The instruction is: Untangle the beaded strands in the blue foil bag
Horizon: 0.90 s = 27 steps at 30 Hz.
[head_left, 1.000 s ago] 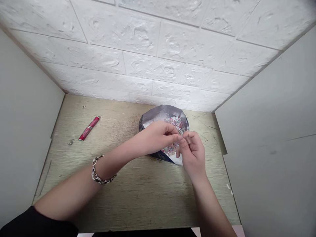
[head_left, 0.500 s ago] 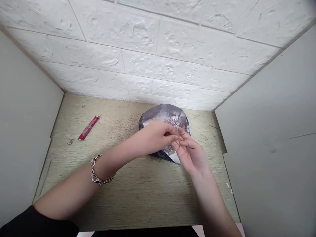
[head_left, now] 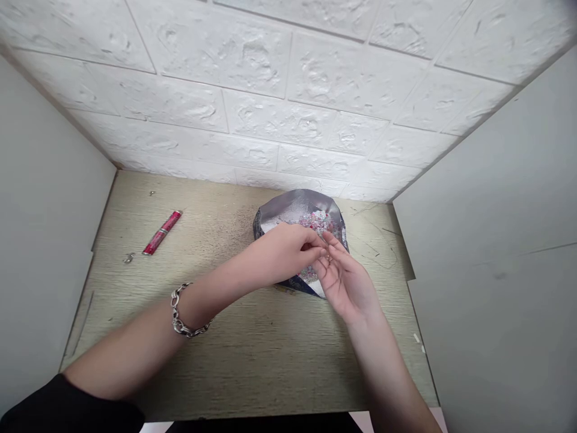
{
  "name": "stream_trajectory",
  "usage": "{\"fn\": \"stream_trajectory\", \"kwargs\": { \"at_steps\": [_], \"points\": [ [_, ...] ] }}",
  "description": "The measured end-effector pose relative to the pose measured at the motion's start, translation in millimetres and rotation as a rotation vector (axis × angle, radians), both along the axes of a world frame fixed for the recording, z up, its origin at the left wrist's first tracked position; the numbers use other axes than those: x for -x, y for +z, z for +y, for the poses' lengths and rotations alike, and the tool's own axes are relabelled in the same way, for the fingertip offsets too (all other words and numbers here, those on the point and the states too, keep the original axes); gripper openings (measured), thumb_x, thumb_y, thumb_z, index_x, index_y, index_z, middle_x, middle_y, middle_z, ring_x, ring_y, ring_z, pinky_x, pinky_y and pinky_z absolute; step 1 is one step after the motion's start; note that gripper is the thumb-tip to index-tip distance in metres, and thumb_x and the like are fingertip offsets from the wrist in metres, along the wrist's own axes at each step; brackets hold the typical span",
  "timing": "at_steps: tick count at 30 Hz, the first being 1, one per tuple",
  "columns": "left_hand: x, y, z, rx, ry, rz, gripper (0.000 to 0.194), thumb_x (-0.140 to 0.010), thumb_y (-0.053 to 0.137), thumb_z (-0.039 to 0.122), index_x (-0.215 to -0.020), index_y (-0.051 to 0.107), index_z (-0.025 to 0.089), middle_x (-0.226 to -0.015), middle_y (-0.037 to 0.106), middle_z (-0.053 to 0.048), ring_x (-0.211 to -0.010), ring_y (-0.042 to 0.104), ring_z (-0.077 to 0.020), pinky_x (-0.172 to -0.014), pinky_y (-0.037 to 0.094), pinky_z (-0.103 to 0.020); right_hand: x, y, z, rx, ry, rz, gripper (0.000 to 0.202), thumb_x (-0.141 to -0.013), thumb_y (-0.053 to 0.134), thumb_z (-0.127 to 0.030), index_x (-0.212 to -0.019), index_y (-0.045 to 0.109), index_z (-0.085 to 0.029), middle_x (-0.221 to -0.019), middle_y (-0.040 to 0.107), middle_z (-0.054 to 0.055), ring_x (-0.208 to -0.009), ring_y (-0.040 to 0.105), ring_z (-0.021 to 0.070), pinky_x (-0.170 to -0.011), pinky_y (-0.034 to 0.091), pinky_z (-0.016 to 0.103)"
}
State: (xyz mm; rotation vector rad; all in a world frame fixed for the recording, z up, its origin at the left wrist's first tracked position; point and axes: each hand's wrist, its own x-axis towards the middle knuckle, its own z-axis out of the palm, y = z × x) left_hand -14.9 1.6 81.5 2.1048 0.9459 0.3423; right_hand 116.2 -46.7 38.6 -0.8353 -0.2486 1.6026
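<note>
My left hand [head_left: 291, 252], with a silver chain bracelet [head_left: 179, 313] on its wrist, reaches in from the left with thumb and forefinger pinched together. Its fingertips meet those of my right hand [head_left: 347, 279], which is turned palm up with its fingers curled and closed. A tiny yellowish glint shows between the fingertips, too small to name. Both hands hover over a silver-lined pouch [head_left: 282, 207] laid open on the table. Small pink, white and clear beads [head_left: 318, 221] lie heaped in it, partly hidden by the hands.
A red tube-like packet [head_left: 162, 233] lies on the wooden tabletop [head_left: 252, 355] at the left, near small metal pieces [head_left: 129, 258]. Thin threads [head_left: 378, 255] trail right of the pouch. A white brick-patterned wall [head_left: 256, 114] and grey side panels [head_left: 491, 240] enclose the table.
My hands stay together over the pouch with only slight finger movement. The bracelet and left forearm have shifted a little to the right.
</note>
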Motion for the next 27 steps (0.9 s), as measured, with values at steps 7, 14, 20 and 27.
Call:
{"fn": "stream_trajectory", "kwargs": {
  "at_steps": [7, 14, 20, 27],
  "points": [
    [0, 2.0, -1, 0.009, 0.032, -0.006, 0.026, -0.078, 0.043, 0.030, -0.083, 0.066, 0.019, -0.073, 0.065, -0.001, -0.065, 0.054, -0.0114, -0.060, 0.037, -0.023, 4, -3.4, 1, 0.059, -0.062, 0.008, 0.008, -0.081, 0.048, -0.015, -0.081, 0.056, -0.015, -0.074, 0.068, 0.004, -0.063, 0.065, 0.0077, -0.063, 0.056, 0.018],
    [1, 5.6, -2, -0.050, 0.060, 0.019, 0.027, -0.079, 0.042, 0.032, -0.064, 0.059, 0.017, -0.056, 0.053, 0.002, -0.052, 0.043, -0.0083, -0.048, 0.028, -0.023, -3, -16.3, 7, 0.000, -0.187, -0.059, 0.006, -0.076, 0.060, -0.023, -0.072, 0.057, -0.019, -0.076, 0.067, -0.002, -0.066, 0.064, 0.0041, -0.060, 0.054, 0.008],
    [0, 4.0, -1, -0.060, 0.064, 0.015, 0.025, -0.079, 0.044, 0.033, -0.068, 0.061, 0.017, -0.055, 0.051, 0.003, -0.052, 0.042, -0.0078, -0.049, 0.027, -0.023, -3, -7.3, 4, 0.071, -0.098, 0.031, 0.021, -0.072, 0.064, -0.034, -0.068, 0.052, -0.017, -0.051, 0.049, -0.008, -0.033, 0.041, -0.0023, -0.030, 0.036, 0.001],
    [-2, 5.1, -4, -0.030, 0.088, -0.044, 0.025, -0.079, 0.044, 0.032, -0.070, 0.062, 0.017, -0.056, 0.051, 0.003, -0.052, 0.041, -0.0072, -0.050, 0.028, -0.022, 1, -8.0, -1, 0.049, 0.012, -0.130, 0.036, -0.071, 0.057, -0.053, -0.070, 0.046, -0.019, -0.042, 0.026, -0.013, -0.028, 0.016, 0.0007, -0.024, 0.017, 0.013]
  ]
}}
